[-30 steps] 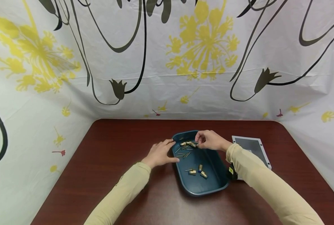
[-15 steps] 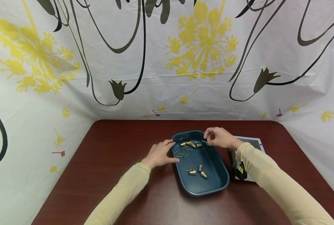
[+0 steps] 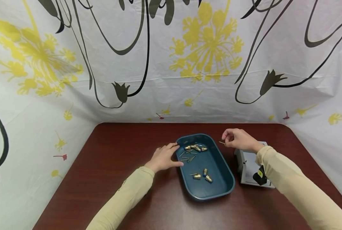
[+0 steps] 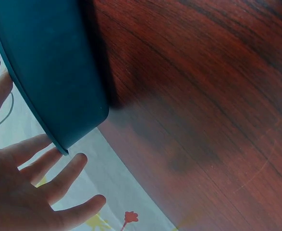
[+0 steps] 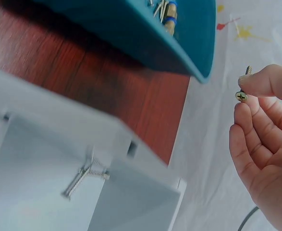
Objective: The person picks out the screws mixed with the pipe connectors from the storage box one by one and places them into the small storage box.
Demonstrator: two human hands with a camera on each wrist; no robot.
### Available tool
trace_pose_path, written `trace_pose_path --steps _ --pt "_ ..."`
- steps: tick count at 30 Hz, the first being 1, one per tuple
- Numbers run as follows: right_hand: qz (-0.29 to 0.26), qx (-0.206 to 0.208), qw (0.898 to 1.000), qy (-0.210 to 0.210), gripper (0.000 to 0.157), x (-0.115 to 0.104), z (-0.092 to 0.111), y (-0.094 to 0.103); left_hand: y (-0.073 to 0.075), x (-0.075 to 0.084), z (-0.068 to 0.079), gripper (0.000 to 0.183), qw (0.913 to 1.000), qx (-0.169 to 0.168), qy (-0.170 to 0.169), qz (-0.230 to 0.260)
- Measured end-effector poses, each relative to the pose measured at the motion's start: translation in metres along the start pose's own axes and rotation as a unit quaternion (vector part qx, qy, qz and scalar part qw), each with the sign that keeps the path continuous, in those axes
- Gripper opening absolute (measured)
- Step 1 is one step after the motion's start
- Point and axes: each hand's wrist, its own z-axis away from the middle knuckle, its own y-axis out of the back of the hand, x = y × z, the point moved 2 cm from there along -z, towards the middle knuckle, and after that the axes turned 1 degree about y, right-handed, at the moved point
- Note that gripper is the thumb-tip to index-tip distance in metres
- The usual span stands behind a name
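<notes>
One screw is pinched between thumb and fingertips of the right hand, held above the table between the blue tray and the grey box. The left hand rests flat, fingers straight, against the tray's left rim.

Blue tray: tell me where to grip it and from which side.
Grip the blue tray by its raised rim, probably on the long sides, coming from left and right. The left hand already rests open against the left rim, and the flared lip gives fingers something to hook under. The right hand pinches a screw, so it would have to drop that first.
</notes>
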Motion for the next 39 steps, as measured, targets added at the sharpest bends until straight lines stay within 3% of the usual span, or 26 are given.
trace_pose_path --steps 22,30,39 --pt "0.059 0.044 0.997 -0.017 0.011 0.033 0.039 0.028 0.0 0.001 0.0 0.075 1.0 -0.004 0.005 0.001" --pt "0.053 0.043 0.997 -0.043 0.014 0.044 0.049 0.036 0.001 0.001 0.0 0.075 0.9999 -0.005 0.008 0.003" --pt "0.067 0.049 0.996 -0.043 0.013 0.049 0.059 0.037 0.0 0.001 -0.001 0.075 1.0 -0.003 0.009 -0.002"
